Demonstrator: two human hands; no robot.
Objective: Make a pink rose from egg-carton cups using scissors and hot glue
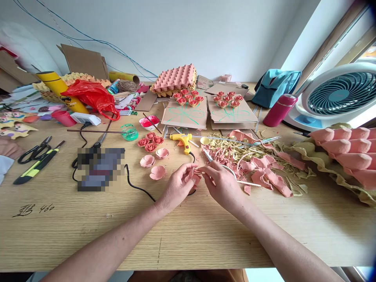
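My left hand (179,184) is closed around a small pink egg-carton piece (190,174), cupped in its fingers. From the right, the fingertips of my right hand (220,184) pinch the edge of the same piece. A pale blade (207,155) and a white loop (230,170), perhaps of scissors, show behind my right hand; whether it grips them is hidden. Beyond my hands lies a yellow glue gun (182,141). To the left are pink petal cups (158,172) and several red-edged paper flowers (150,147).
Pink and yellow carton scraps (264,168) spread right, before stacked egg trays (343,152). Behind stand flowers on cardboard (185,117), a red paint bowl (149,122), a magenta flask (280,110) and a fan (337,96). Scissors (35,150) and a utility knife (38,164) lie left; a black cord (138,187) crosses nearby.
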